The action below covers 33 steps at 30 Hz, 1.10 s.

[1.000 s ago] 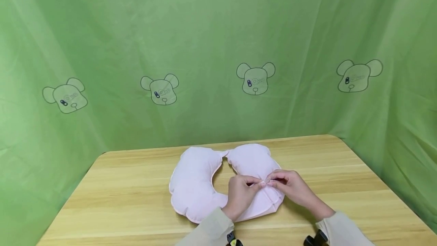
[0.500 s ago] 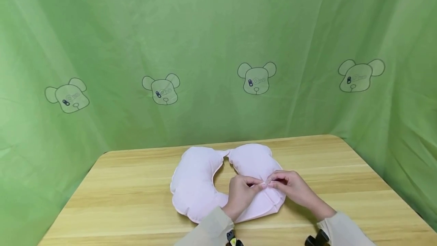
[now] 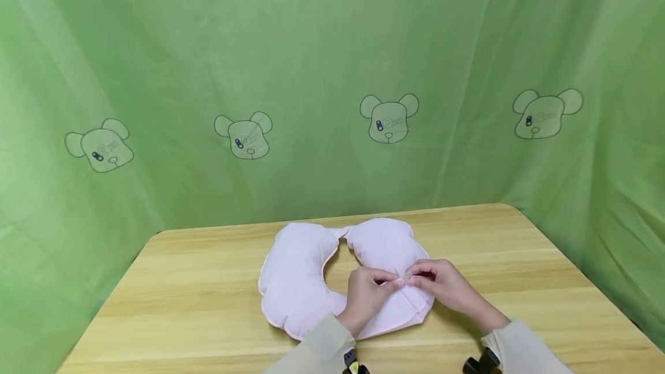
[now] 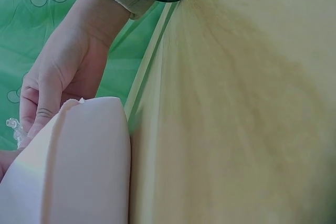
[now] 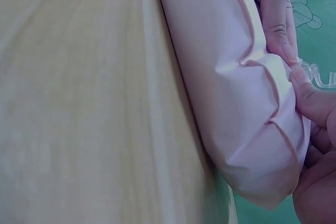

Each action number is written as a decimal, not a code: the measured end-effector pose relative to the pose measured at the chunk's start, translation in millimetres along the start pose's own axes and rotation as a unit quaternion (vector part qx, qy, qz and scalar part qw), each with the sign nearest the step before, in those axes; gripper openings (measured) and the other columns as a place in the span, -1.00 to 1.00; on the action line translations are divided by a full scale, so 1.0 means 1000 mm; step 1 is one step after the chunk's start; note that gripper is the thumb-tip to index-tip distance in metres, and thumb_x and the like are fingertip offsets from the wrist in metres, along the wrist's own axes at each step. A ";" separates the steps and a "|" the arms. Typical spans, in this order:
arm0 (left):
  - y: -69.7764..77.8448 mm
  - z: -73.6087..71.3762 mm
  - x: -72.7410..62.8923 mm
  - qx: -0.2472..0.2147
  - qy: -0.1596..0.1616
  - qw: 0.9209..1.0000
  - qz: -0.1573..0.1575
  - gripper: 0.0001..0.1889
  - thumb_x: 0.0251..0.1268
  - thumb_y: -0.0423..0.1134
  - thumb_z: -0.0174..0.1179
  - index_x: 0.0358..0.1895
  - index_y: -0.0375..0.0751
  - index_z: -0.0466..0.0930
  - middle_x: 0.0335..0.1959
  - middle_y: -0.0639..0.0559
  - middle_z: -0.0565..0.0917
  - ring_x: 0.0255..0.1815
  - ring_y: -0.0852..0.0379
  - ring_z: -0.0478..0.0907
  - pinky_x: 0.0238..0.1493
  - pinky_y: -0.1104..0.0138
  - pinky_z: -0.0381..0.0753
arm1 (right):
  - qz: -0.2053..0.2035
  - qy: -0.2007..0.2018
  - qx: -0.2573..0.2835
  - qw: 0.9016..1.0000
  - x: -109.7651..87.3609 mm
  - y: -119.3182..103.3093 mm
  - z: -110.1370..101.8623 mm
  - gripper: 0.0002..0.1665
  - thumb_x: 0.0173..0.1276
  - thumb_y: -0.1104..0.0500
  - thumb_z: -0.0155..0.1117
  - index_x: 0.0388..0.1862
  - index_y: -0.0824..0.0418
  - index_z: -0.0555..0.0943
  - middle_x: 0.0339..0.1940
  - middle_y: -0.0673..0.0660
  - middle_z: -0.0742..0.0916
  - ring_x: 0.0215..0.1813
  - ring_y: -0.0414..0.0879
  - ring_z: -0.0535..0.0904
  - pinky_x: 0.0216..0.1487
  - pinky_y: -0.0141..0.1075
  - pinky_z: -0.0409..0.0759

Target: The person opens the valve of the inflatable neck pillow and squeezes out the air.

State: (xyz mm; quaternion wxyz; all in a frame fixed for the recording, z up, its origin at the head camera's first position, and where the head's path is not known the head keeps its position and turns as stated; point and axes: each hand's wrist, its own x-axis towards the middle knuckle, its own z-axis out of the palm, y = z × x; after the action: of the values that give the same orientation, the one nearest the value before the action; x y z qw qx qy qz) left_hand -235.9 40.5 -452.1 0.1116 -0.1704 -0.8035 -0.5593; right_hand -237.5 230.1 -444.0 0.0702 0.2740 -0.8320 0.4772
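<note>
1. Fingertips of the left hand [image 3: 366,295] and the right hand [image 3: 441,286] meeting on the small clear valve [image 5: 319,75] of the pink neck pillow [image 3: 301,281], each hand pinching at it from its own side (thumb and forefinger curled, nothing spread).
2. Valve standing up from the near right part of the pillow, with the fabric puckered around its base in the right wrist view.
3. Pillow lying flat on the wooden table [image 3: 197,299], roughly at its middle, puffed with air, its two ends nearly touching on the far side.
4. Step in hand, judging by the pose: working the valve's cap or stem, though impossible to tell whether opening or closing it.
5. Next move calls for a firm hold on the stem with one hand and a small, careful pull or push of the cap with the other, without tearing the thin seam.
6. Writing: none readable; only cartoon bear heads [image 3: 389,119] printed on the green backdrop [image 3: 312,62], with no brand or label on pillow or table.
</note>
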 end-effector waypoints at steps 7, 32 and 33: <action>-0.002 0.002 -0.001 -0.013 0.000 1.000 -0.021 -0.96 -0.06 -0.31 0.44 -0.50 -0.18 0.77 -0.56 0.09 0.73 -0.44 0.45 0.58 -0.39 0.58 0.51 | -0.001 0.003 -0.017 1.000 -0.001 0.001 0.002 -0.90 0.17 0.31 0.34 -0.31 0.27 0.70 -0.33 0.07 0.73 -0.22 -0.32 0.57 -0.18 -0.46 0.56; -0.003 0.001 -0.003 -0.022 -0.015 0.999 -0.032 -0.96 -0.07 -0.34 0.43 -0.51 -0.20 0.77 -0.57 0.09 0.73 -0.45 0.45 0.57 -0.38 0.56 0.52 | 0.009 -0.015 -0.014 1.000 -0.001 0.001 0.001 -0.92 0.18 0.33 0.32 -0.32 0.28 0.70 -0.33 0.10 0.73 -0.26 -0.30 0.56 -0.24 -0.45 0.56; -0.004 0.001 -0.003 -0.022 -0.015 0.999 -0.033 -0.96 -0.07 -0.34 0.43 -0.51 -0.21 0.77 -0.56 0.09 0.73 -0.45 0.45 0.57 -0.39 0.56 0.52 | 0.010 -0.016 -0.013 1.000 -0.001 0.001 0.000 -0.92 0.18 0.33 0.32 -0.32 0.28 0.70 -0.33 0.10 0.73 -0.26 -0.30 0.56 -0.24 -0.44 0.56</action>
State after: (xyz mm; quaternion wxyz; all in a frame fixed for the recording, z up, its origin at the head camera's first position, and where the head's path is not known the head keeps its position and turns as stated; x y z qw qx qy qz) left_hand -234.9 40.0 -456.7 0.0776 -0.1549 -0.7976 -0.5777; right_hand -237.4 230.5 -445.6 0.0557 0.2721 -0.8421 0.4622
